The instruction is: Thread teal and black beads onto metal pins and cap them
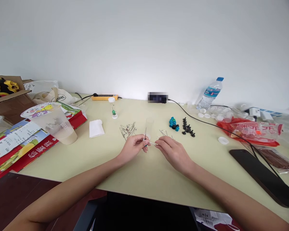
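Note:
Near the middle of the table, my left hand (134, 148) pinches a thin upright metal rod (145, 131) with a small teal part at its lower end. My right hand (174, 153) is closed on a thin metal piece (154, 143) that reaches across to the left fingertips. Behind the hands stands a clear plastic tube (149, 124). A pile of bent metal wires (128, 129) lies behind my left hand, and a few more wires (163, 132) lie behind my right. Teal parts (172, 122) and black parts (188, 128) are grouped to the right.
A small assembled piece (114, 112) stands behind white paper (96, 128). At left are a tilted cup (62, 128) and a red box (74, 123). A water bottle (210, 94), white caps (207, 115), a cable and a black slab (262, 176) are at right.

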